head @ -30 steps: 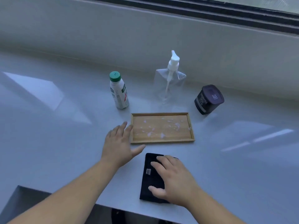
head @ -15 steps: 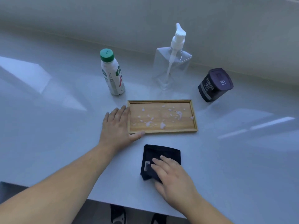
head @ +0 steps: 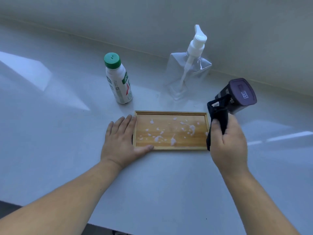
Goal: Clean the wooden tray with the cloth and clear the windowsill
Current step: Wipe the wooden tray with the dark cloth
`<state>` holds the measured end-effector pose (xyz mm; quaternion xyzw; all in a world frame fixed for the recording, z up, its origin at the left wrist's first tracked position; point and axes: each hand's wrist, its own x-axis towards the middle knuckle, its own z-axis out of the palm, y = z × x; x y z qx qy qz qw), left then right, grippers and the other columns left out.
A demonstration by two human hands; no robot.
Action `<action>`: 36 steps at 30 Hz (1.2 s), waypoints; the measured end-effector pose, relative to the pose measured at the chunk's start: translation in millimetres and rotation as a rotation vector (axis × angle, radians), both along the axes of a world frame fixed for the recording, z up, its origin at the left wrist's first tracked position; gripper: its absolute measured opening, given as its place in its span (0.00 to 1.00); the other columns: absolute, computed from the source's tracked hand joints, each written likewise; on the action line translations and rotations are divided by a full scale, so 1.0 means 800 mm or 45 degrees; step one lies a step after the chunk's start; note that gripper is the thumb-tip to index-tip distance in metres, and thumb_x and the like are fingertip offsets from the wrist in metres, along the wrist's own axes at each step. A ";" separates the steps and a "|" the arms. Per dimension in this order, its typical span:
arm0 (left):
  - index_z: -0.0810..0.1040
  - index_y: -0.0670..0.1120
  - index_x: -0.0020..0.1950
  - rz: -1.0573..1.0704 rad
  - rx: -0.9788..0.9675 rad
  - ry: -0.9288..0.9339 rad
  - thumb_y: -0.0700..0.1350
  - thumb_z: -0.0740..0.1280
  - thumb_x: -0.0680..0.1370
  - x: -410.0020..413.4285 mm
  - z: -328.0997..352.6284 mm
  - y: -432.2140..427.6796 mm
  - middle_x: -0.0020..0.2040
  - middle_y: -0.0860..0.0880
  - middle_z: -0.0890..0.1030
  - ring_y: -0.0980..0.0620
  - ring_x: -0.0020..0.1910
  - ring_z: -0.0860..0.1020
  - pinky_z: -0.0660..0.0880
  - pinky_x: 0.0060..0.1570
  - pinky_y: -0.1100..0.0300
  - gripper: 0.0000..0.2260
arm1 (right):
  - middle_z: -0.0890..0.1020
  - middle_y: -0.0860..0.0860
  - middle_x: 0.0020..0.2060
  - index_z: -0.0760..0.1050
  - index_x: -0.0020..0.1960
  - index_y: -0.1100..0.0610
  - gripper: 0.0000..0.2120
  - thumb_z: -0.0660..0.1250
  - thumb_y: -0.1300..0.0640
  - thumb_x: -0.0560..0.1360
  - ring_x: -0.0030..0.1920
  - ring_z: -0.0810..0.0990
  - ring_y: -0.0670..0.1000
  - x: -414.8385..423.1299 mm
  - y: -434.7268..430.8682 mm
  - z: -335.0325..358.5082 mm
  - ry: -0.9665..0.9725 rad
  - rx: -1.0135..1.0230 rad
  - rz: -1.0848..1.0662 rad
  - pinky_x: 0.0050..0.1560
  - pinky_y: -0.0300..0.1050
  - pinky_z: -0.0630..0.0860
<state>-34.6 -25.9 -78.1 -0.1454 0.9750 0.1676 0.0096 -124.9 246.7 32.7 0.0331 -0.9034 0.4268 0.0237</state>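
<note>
A shallow wooden tray (head: 171,113) lies on the white windowsill (head: 50,133), its floor spattered with white blobs. My left hand (head: 120,141) rests flat against the tray's left edge, fingers spread, thumb along the front rim. My right hand (head: 227,143) hovers at the tray's right end, fingers closed around a bunched black cloth (head: 217,114) that hangs down beside the tray's right rim. Behind the tray stand a white bottle with a green cap (head: 118,80), a clear pump dispenser (head: 188,72) and a dark purple jar (head: 240,92) tipped on its side.
The windowsill's back wall (head: 152,22) rises just behind the bottles. The sill's front edge (head: 94,223) runs along the bottom, with a dark floor below it. Bright light patches lie on the sill at left and right.
My right hand has lifted the black cloth off the sill in front of the tray and carried it up to the tray's right end. My left hand has stayed at the tray's left edge.
</note>
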 end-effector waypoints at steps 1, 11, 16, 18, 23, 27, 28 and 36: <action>0.60 0.49 0.83 -0.003 0.001 0.004 0.84 0.55 0.65 -0.001 -0.001 -0.001 0.82 0.50 0.62 0.49 0.81 0.55 0.45 0.80 0.44 0.56 | 0.83 0.42 0.49 0.74 0.61 0.42 0.08 0.59 0.49 0.83 0.51 0.80 0.50 -0.015 -0.011 -0.019 -0.041 0.108 0.064 0.44 0.47 0.74; 0.65 0.48 0.80 0.015 0.092 0.131 0.63 0.61 0.72 -0.004 -0.016 -0.005 0.80 0.50 0.68 0.46 0.80 0.60 0.49 0.80 0.45 0.39 | 0.79 0.59 0.69 0.74 0.70 0.64 0.24 0.68 0.55 0.77 0.73 0.72 0.59 0.044 -0.171 -0.118 0.009 0.480 0.774 0.76 0.54 0.62; 0.67 0.44 0.79 -0.002 0.050 0.087 0.78 0.64 0.64 -0.005 -0.014 -0.005 0.78 0.48 0.69 0.45 0.79 0.61 0.51 0.80 0.42 0.54 | 0.75 0.56 0.74 0.71 0.76 0.55 0.25 0.66 0.51 0.81 0.74 0.68 0.57 0.001 -0.086 -0.106 -0.102 0.526 0.585 0.75 0.49 0.60; 0.66 0.45 0.80 0.008 0.062 0.070 0.81 0.63 0.63 -0.005 -0.010 -0.004 0.79 0.49 0.68 0.46 0.80 0.60 0.49 0.80 0.42 0.56 | 0.69 0.54 0.78 0.66 0.79 0.52 0.25 0.63 0.49 0.83 0.78 0.64 0.57 -0.021 -0.036 -0.100 -0.243 0.528 0.378 0.75 0.50 0.60; 0.65 0.45 0.81 -0.006 0.067 0.011 0.81 0.61 0.63 -0.007 -0.002 -0.003 0.80 0.50 0.67 0.46 0.80 0.58 0.49 0.80 0.41 0.56 | 0.66 0.53 0.80 0.64 0.80 0.51 0.25 0.54 0.45 0.85 0.80 0.60 0.55 -0.018 -0.059 -0.098 -0.375 0.320 0.200 0.76 0.58 0.63; 0.64 0.46 0.81 -0.029 0.083 0.018 0.73 0.62 0.70 -0.005 -0.003 -0.005 0.80 0.51 0.66 0.46 0.81 0.58 0.49 0.80 0.42 0.46 | 0.72 0.57 0.76 0.71 0.76 0.55 0.22 0.58 0.49 0.84 0.78 0.65 0.57 0.020 -0.153 -0.101 -0.245 0.294 0.676 0.79 0.48 0.55; 0.63 0.47 0.82 -0.025 0.091 0.025 0.68 0.60 0.73 -0.005 -0.005 -0.006 0.81 0.51 0.66 0.47 0.81 0.57 0.48 0.80 0.43 0.42 | 0.76 0.58 0.73 0.73 0.74 0.58 0.22 0.59 0.51 0.84 0.76 0.68 0.56 0.028 -0.168 -0.102 -0.216 0.281 0.765 0.78 0.47 0.55; 0.56 0.48 0.83 -0.020 0.122 0.012 0.64 0.58 0.73 -0.005 -0.008 -0.007 0.82 0.51 0.63 0.49 0.82 0.53 0.43 0.80 0.46 0.41 | 0.73 0.45 0.35 0.67 0.41 0.53 0.09 0.60 0.52 0.80 0.39 0.68 0.47 0.030 -0.130 -0.087 -0.113 0.269 1.047 0.46 0.43 0.62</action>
